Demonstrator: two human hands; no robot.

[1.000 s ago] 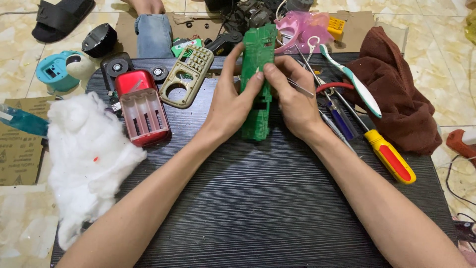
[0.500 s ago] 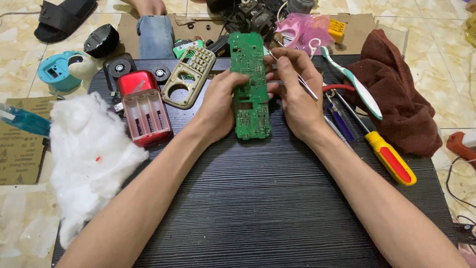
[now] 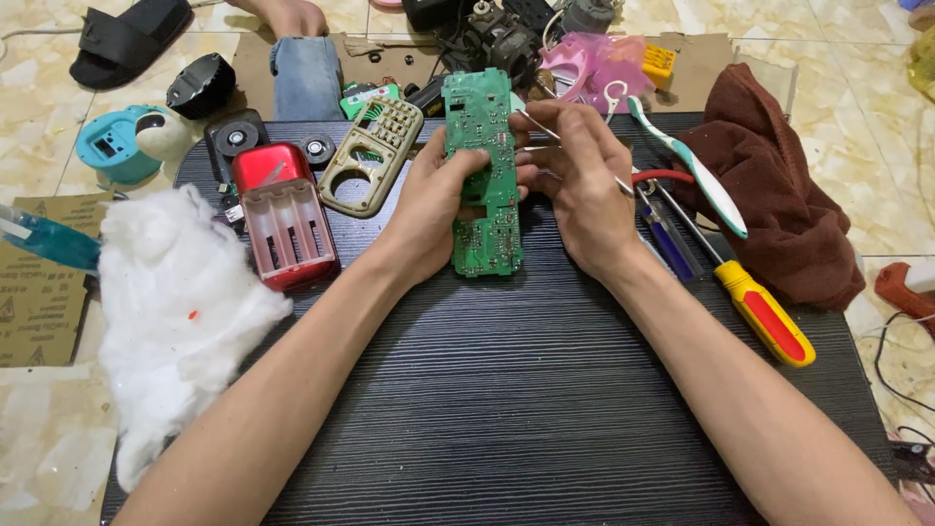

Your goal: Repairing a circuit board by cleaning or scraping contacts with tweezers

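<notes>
Over the black ribbed worktop [image 3: 506, 390], the left hand [image 3: 433, 209] clasps a long green circuit board [image 3: 484, 175] upright to steady it, while the right hand [image 3: 584, 185] pinches slim metal tweezers [image 3: 545, 129] at the board's edge. Beyond lies a beige keypad cover [image 3: 375, 156].

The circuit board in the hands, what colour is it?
Green, seen clearly in the head view: the circuit board is held up by the left hand.

Bright, even light from above, soft shadows under arms; sharp center, slight wide-angle bend at edges.
</notes>
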